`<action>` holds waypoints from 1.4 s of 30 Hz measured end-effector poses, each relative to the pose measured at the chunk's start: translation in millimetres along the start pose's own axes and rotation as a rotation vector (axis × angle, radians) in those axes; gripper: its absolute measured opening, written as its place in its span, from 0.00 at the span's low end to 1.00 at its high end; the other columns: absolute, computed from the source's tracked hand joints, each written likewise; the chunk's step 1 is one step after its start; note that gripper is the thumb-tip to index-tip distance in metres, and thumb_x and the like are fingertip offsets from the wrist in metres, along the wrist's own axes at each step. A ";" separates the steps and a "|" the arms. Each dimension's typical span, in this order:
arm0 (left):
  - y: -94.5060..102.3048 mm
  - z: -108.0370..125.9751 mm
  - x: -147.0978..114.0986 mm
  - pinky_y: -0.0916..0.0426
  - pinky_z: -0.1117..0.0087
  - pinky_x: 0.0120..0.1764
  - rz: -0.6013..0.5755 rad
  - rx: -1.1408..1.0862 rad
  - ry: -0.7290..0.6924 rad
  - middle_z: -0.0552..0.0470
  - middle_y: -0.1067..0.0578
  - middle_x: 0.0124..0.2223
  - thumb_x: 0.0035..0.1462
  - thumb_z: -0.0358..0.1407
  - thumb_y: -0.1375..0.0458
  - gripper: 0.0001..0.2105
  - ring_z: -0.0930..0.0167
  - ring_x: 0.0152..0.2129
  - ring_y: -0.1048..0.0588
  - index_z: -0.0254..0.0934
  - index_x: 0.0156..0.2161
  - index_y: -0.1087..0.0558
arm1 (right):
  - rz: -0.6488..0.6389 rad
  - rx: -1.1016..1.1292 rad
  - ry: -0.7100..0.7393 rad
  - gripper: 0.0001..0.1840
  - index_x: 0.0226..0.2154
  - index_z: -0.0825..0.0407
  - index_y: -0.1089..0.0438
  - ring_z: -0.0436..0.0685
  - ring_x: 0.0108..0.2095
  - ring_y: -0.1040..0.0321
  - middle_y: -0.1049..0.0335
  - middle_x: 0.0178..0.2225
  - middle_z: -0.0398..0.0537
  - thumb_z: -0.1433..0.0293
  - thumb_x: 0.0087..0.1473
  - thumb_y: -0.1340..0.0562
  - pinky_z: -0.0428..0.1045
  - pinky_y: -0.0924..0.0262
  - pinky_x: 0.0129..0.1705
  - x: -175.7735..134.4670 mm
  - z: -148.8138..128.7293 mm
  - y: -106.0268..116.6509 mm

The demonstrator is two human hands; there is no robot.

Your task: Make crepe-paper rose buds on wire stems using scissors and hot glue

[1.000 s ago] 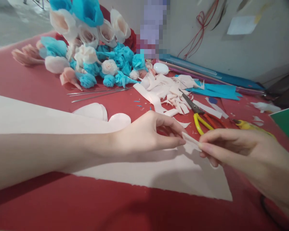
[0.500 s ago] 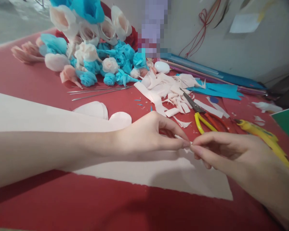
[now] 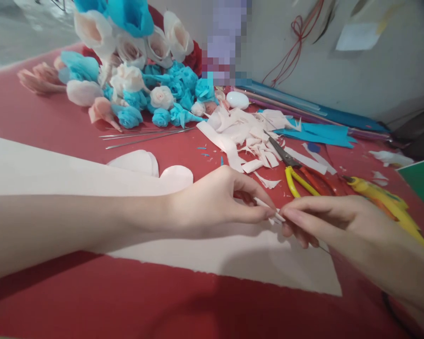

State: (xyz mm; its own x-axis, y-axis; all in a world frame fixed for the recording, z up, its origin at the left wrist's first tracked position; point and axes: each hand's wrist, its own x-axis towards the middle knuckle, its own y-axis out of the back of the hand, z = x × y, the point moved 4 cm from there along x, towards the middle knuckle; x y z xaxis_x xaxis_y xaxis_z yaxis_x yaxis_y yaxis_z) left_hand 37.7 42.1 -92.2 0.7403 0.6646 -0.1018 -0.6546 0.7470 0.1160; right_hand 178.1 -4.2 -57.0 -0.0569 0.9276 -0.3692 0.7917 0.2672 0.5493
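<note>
Fingertips of my left hand (image 3: 222,200) pinch a small rolled piece of pale pink paper (image 3: 278,216). My right hand (image 3: 325,219) grips the roll's other end, thumb against forefinger, so the two hands nearly meet. A thin wire (image 3: 323,249) shows below the right hand; whether it joins the roll is hidden. Beneath both hands lies a large pale pink paper sheet (image 3: 183,256), partly covered by my left forearm. Cut paper petals (image 3: 176,176) with rounded edges rest just beyond the left wrist. Scissors (image 3: 291,162) with yellow and red handles lie past the fingers.
Blue, white and pink paper flowers (image 3: 162,96) are heaped at the back left of the red table (image 3: 134,301). Thin metal wires (image 3: 144,136) lie before them. Pale paper scraps (image 3: 247,132) spread near the middle. A yellow glue gun (image 3: 392,202) lies beyond my right hand.
My right hand has shifted slightly and its fingers have rolled, so more of the pink paper roll shows between the hands. A wire now shows below the right hand.
</note>
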 end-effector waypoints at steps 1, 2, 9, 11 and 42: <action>-0.2 0.1 0.0 0.32 0.77 0.33 -0.002 -0.004 0.000 0.53 0.23 0.31 0.49 0.34 0.46 0.07 0.71 0.31 0.25 0.34 0.31 0.27 | -0.007 0.018 -0.014 0.13 0.20 0.50 0.30 0.45 0.22 0.40 0.34 0.19 0.37 0.64 0.50 0.42 0.38 0.46 0.26 -0.5 -0.8 -1.7; -0.2 0.2 -0.1 0.32 0.77 0.33 -0.001 0.000 -0.001 0.53 0.23 0.31 0.49 0.34 0.45 0.07 0.71 0.30 0.25 0.34 0.31 0.27 | -0.008 0.032 -0.031 0.11 0.20 0.50 0.30 0.45 0.22 0.40 0.35 0.19 0.37 0.64 0.49 0.42 0.38 0.46 0.25 -0.8 -1.1 -2.9; -0.5 -1.3 -2.4 0.32 0.76 0.33 0.023 0.029 0.013 0.54 0.23 0.31 0.49 0.33 0.46 0.06 0.70 0.31 0.25 0.37 0.30 0.26 | -0.061 0.066 -0.097 0.07 0.22 0.51 0.29 0.46 0.22 0.40 0.33 0.20 0.40 0.65 0.46 0.38 0.40 0.46 0.25 1.9 4.2 -6.0; -0.9 -1.9 -3.0 0.32 0.75 0.34 0.024 0.023 0.012 0.54 0.22 0.32 0.49 0.34 0.45 0.06 0.70 0.31 0.25 0.37 0.30 0.26 | -0.084 0.119 -0.105 0.07 0.22 0.51 0.29 0.45 0.22 0.40 0.33 0.20 0.40 0.66 0.47 0.38 0.39 0.45 0.25 2.8 4.9 -7.0; 1.7 64.3 -29.1 0.34 0.77 0.34 0.278 -0.436 -0.184 0.54 0.32 0.31 0.48 0.32 0.40 0.06 0.76 0.29 0.32 0.35 0.24 0.23 | 0.642 0.229 0.467 0.09 0.19 0.49 0.32 0.47 0.18 0.37 0.35 0.17 0.39 0.65 0.47 0.40 0.39 0.38 0.20 -31.5 -47.4 -9.2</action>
State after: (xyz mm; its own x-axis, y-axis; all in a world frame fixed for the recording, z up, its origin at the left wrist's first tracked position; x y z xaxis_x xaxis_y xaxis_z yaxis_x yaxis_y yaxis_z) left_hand 24.9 22.7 -25.5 0.5195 0.8528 0.0536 -0.8031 0.5088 -0.3100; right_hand 143.8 -23.5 -14.9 0.2415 0.9080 0.3423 0.8576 -0.3648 0.3625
